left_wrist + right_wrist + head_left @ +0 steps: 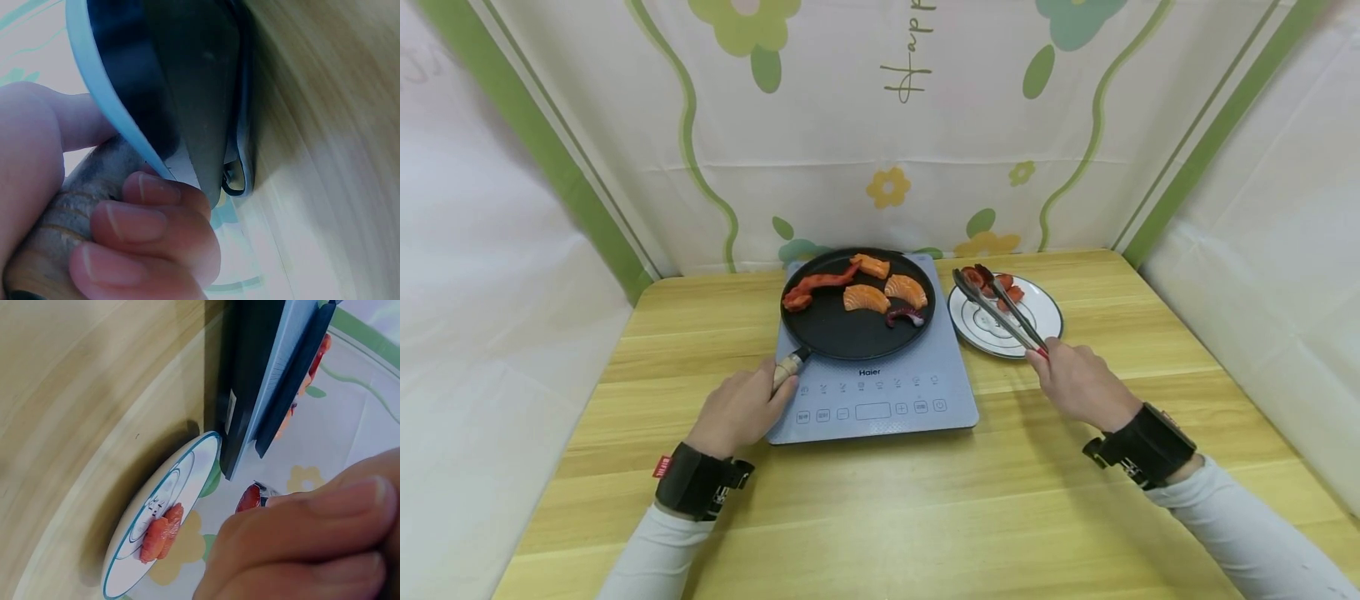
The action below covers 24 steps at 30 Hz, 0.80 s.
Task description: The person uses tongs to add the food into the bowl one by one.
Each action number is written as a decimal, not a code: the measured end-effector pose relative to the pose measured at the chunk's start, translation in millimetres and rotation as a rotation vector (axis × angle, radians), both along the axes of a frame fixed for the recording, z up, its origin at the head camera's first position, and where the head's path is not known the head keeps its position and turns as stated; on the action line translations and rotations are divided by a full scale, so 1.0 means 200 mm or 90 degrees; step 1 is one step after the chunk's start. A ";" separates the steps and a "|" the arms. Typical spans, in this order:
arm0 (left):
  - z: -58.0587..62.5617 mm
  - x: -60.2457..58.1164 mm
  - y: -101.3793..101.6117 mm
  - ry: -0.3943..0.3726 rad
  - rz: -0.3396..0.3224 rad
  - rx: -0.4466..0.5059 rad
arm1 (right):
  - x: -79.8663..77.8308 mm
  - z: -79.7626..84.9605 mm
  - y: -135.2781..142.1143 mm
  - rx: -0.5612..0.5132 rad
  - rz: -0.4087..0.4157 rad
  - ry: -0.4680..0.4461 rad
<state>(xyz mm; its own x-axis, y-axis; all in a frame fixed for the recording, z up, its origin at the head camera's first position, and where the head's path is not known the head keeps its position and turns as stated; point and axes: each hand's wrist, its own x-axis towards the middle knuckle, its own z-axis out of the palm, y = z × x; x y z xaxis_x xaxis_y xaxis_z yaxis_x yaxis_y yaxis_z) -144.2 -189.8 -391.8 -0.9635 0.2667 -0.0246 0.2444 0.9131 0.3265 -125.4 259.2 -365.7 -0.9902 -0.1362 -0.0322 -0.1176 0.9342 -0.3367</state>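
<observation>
My left hand [737, 408] grips the handle [786, 372] of a black frying pan [842, 337]; the left wrist view shows its fingers curled round it. In the pan lie orange salmon slices [866, 298], a long red piece of food [820, 283] and a small purple tentacle [906, 317]. My right hand [1086, 385] holds metal tongs [1018, 323], their tips over a white plate [1047, 321]. Red food pieces [162, 532] lie on that plate. Another red piece [249, 499] appears by the tongs in the right wrist view; whether they pinch it, I cannot tell.
Under the pan is a grey induction cooktop [880, 404] on a wooden table [880, 517]. The plate stands just right of the cooktop. A flowered cloth [887, 125] hangs behind the table, and pale cloth walls [1262, 208] close in both sides.
</observation>
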 end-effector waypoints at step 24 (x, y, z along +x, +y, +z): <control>0.01 0.01 0.00 -0.003 -0.001 -0.005 | 0.05 0.05 -0.06 -0.005 0.024 0.040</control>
<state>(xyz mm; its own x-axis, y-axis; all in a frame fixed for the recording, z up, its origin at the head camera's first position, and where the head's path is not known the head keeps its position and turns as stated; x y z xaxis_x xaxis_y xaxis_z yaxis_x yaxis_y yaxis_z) -142.9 -189.3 -390.2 -0.9630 0.2679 -0.0311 0.2443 0.9154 0.3199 -115.4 246.2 -354.8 -0.9843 -0.1738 0.0307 -0.1739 0.9258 -0.3356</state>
